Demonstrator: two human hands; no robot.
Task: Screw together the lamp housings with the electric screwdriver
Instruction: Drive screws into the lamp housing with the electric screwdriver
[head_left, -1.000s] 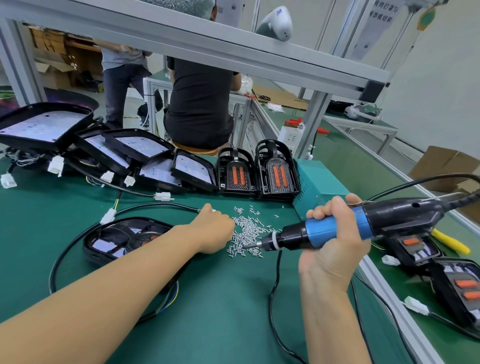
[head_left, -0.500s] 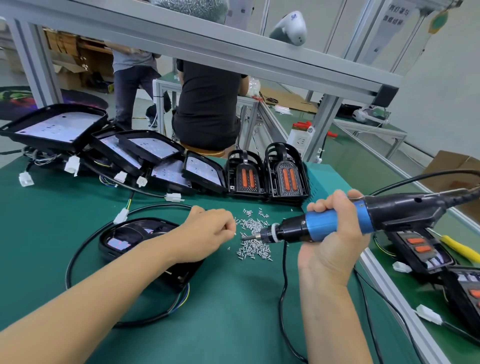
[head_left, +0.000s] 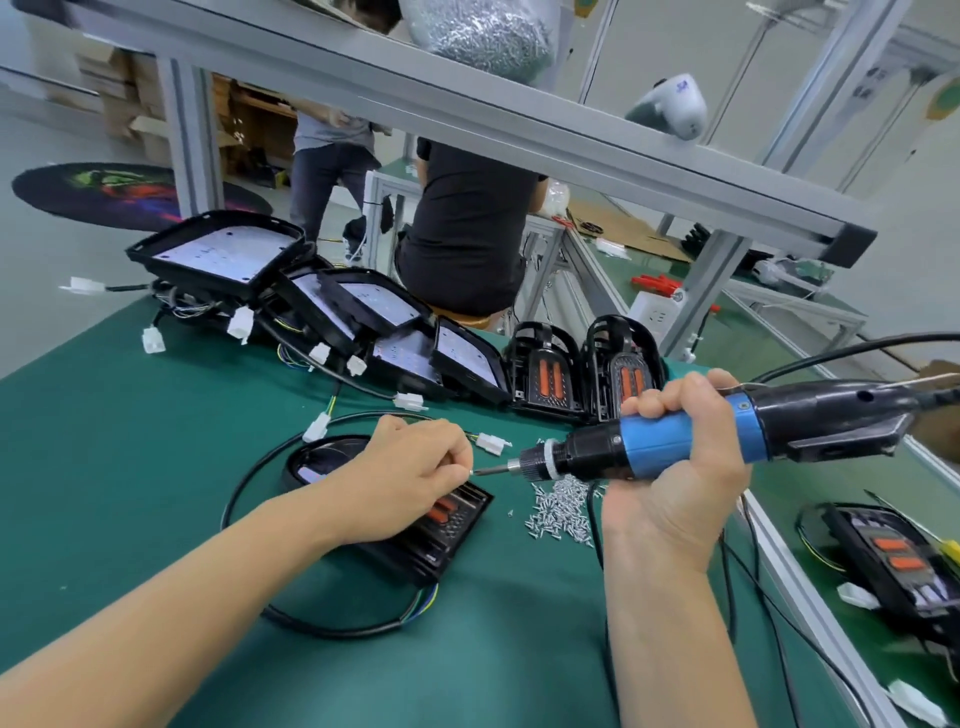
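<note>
Two hands: right (head_left: 675, 467) gripping electric screwdriver (head_left: 701, 436), left (head_left: 415, 467) apparently pinching a screw (head_left: 471, 472).

black lamp housing (head_left: 415, 525) flat on mat | blue-black electric screwdriver (head_left: 675, 441) horizontal, bit pointing left

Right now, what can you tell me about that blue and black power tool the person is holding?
The electric screwdriver is a long, plastic-looking tool with a blue middle sleeve, a black nose with a ribbed collar, a thin metal bit and a black rear body with a cable leading off to the right. It lies almost level above the green table, bit pointing left. The right hand grips the blue sleeve. The bit tip meets the pinched fingertips of the left hand, above a lamp housing.
</note>
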